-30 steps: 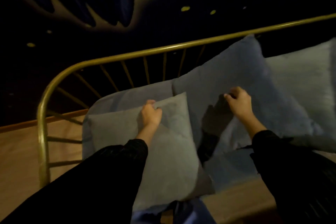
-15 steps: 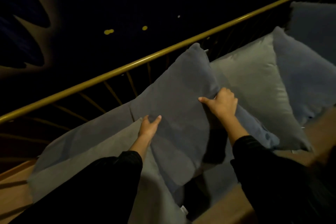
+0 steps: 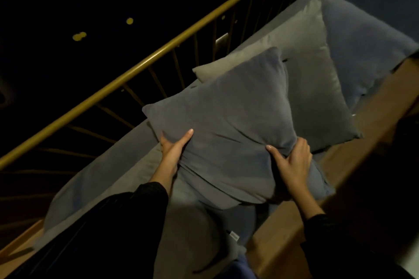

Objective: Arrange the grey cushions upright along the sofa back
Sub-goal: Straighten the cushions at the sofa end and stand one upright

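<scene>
Head view: at far left we see the brass rail [image 3: 145, 63] of the sofa back, with a long grey cushion [image 3: 97, 172] lying below it. Our left hand [image 3: 173, 148] and right hand [image 3: 292, 161] each clamp a lower edge of the dark grey cushion [image 3: 226, 124], held tilted. Right of it, a lighter grey cushion [image 3: 313, 70] leans upright.

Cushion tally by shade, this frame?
dark grey cushion, held in both hands: 1
light grey cushions: 2
blue-grey cushions: 2
Total: 5 clearly separate. Dim light and overlap may hide more.
</scene>
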`<state>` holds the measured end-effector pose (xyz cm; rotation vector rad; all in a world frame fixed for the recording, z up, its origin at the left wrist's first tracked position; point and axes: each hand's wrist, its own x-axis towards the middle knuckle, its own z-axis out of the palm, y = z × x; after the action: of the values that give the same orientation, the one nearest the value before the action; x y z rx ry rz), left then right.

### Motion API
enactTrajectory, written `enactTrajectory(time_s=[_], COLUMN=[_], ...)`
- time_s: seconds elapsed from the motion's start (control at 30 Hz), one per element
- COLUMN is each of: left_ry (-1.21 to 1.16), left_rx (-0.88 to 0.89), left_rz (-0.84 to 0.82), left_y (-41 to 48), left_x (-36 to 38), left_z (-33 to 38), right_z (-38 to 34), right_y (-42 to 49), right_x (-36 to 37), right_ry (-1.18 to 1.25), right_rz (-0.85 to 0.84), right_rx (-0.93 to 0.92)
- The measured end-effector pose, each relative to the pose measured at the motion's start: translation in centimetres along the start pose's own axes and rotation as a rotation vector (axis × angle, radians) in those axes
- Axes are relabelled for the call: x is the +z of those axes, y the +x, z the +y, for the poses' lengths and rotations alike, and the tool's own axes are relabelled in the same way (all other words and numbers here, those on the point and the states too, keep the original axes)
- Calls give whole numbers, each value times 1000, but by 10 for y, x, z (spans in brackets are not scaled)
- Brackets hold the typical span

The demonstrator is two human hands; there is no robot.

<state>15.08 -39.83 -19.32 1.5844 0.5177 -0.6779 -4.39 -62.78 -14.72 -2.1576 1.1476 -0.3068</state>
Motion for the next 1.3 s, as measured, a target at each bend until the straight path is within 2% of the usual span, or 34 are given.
enactTrajectory(time_s=[0.23,0.4,0.47,0.57,0.67,0.87,1.17,1.3], left_ry=[-80,-134,-141,-139,-195,-308,-524,-527], left_rx=[-62,-170,-135,-50,33,224,492,634], left_rz=[-195,-348,-351,-248,-146,-68,-26,9], left_y=[2,-7,-17,-35,-61,-106,-163,-188], left_x=[-27,-27,-27,-34,-46,-81,-148,-196], left_z=[6,6,6,12,26,72,140,187], right_z=[62,54,36,5,-22,-85,-230,-294], right_y=[-10,8,26,50,55,39,28,15], right_x=[-15,-28,-34,-51,-60,-70,-111,-117], right_ry=[147,340,418,519,548,626,679,757], right_rz=[-18,-127,-184,-325,-394,-301,-277,-348], right_rx=[133,158,189,197,149,4,-404,-509])
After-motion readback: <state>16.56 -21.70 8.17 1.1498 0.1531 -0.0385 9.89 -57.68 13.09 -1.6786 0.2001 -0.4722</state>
